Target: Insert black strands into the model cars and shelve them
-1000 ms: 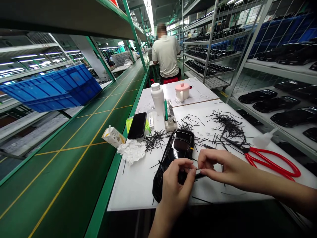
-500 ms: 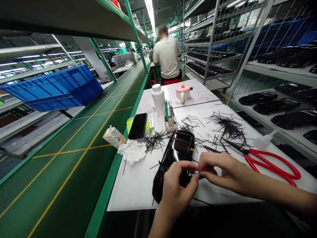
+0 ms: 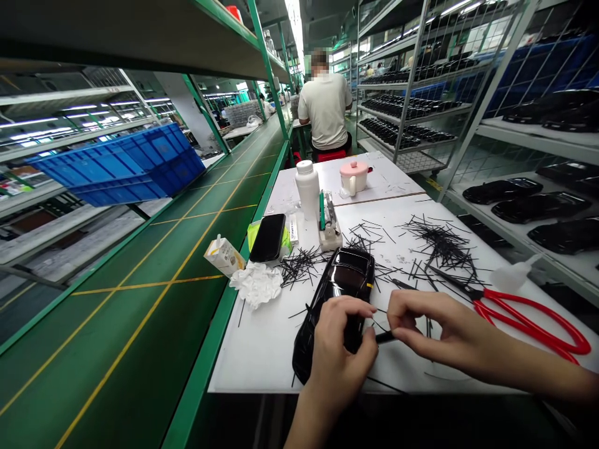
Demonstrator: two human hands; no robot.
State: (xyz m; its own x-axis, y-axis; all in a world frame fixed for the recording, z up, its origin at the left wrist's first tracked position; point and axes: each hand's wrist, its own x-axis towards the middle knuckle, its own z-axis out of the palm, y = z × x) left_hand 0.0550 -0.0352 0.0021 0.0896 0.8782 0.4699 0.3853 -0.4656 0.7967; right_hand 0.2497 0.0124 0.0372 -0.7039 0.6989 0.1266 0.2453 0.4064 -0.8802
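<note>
A glossy black model car (image 3: 344, 274) lies lengthwise on the white table, its near part partly covered by my left hand (image 3: 344, 343). That hand curls around the car's right side, with thumb and forefinger apart at the tips. Just right of the car, my right hand (image 3: 425, 324) is closed in a pinch. A short dark piece (image 3: 385, 337) shows at its fingertips; whether it joins the car cannot be made out. Behind the right hand lies a thin dark pointed tool (image 3: 403, 284). Scissors with red handles (image 3: 533, 318) rest beyond the right wrist.
Thin black strips (image 3: 444, 243) lie in heaps across the table. A phone (image 3: 267, 238), crumpled tissue (image 3: 256, 285), drink carton (image 3: 224, 255), white bottle (image 3: 307, 190) and pink-lidded cup (image 3: 354, 178) stand around. A green conveyor (image 3: 154, 312) runs left; racks of cars (image 3: 515, 187) stand right.
My hands have drawn apart; the right one has moved rightward, leaving a gap with the dark piece showing. The whole view has shifted slightly.
</note>
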